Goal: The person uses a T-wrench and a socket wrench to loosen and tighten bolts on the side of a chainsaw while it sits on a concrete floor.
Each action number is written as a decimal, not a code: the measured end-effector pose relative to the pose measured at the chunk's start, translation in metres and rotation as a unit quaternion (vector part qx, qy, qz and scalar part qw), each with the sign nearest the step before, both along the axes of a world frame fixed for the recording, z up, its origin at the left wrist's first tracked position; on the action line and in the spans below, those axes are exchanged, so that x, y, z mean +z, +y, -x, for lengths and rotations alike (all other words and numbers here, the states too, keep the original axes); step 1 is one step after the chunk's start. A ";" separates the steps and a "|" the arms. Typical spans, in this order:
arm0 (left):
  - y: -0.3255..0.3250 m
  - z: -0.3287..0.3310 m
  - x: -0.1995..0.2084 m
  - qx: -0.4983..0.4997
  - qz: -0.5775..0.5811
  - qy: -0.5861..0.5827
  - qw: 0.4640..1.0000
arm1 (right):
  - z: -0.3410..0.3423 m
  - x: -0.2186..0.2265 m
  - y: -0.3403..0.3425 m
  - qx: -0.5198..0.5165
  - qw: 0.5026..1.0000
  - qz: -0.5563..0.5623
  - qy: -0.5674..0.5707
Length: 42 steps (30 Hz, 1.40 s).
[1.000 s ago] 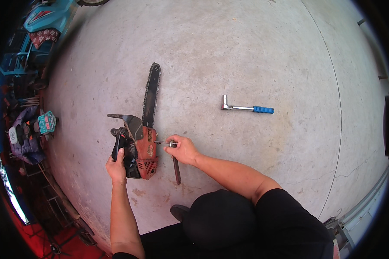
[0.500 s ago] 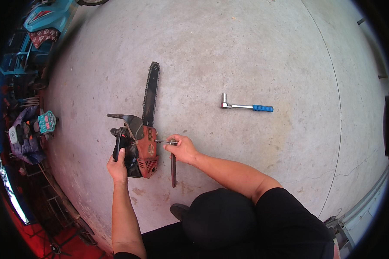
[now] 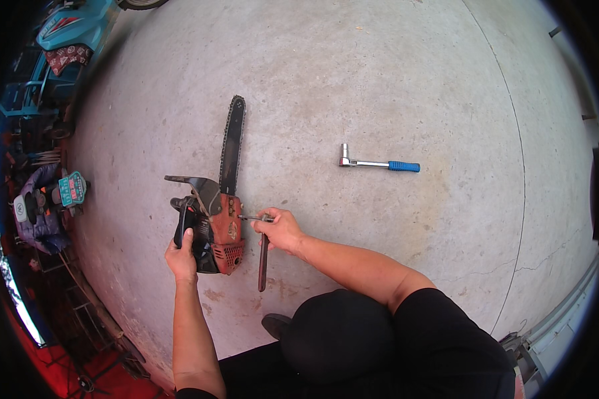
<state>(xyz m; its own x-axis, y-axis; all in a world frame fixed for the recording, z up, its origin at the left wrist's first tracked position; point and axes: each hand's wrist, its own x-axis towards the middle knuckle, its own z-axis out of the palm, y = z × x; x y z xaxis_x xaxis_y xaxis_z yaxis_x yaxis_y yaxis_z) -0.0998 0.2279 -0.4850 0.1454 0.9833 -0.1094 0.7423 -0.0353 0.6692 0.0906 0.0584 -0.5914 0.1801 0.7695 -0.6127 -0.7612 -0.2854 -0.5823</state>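
An orange-red chainsaw (image 3: 227, 226) lies on the concrete floor, its dark bar and chain (image 3: 231, 146) pointing away from me. My left hand (image 3: 181, 258) is closed around its black handle, thumb on top. On the saw's right side, my right hand (image 3: 282, 231) grips the head of a ratchet wrench (image 3: 263, 266) whose long brown handle hangs down toward me. A thin metal shaft runs from the wrench to the side of the saw body. Where its tip meets the saw is too small to make out.
A second ratchet wrench (image 3: 379, 165), with a blue grip and a silver socket, lies on the floor to the right. Along the left edge stand a teal vehicle (image 3: 73, 30) and a scooter (image 3: 43, 206). A black shoe (image 3: 275, 326) shows near my body.
The lower end of the brown wrench handle has swung slightly to the left, my right fingers shifting a little with it. The chainsaw and my left hand have stayed in place.
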 end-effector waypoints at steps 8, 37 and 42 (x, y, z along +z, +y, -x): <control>-0.002 0.002 0.001 0.004 -0.008 0.011 1.000 | 0.003 -0.004 -0.001 -0.003 1.000 -0.002 0.003; -0.044 0.024 -0.028 -0.071 -0.105 0.096 0.987 | -0.127 0.025 -0.022 0.351 0.678 0.037 -0.644; -0.044 0.024 -0.032 -0.093 -0.186 0.119 0.971 | -0.147 0.072 0.098 0.306 0.546 -0.090 -0.774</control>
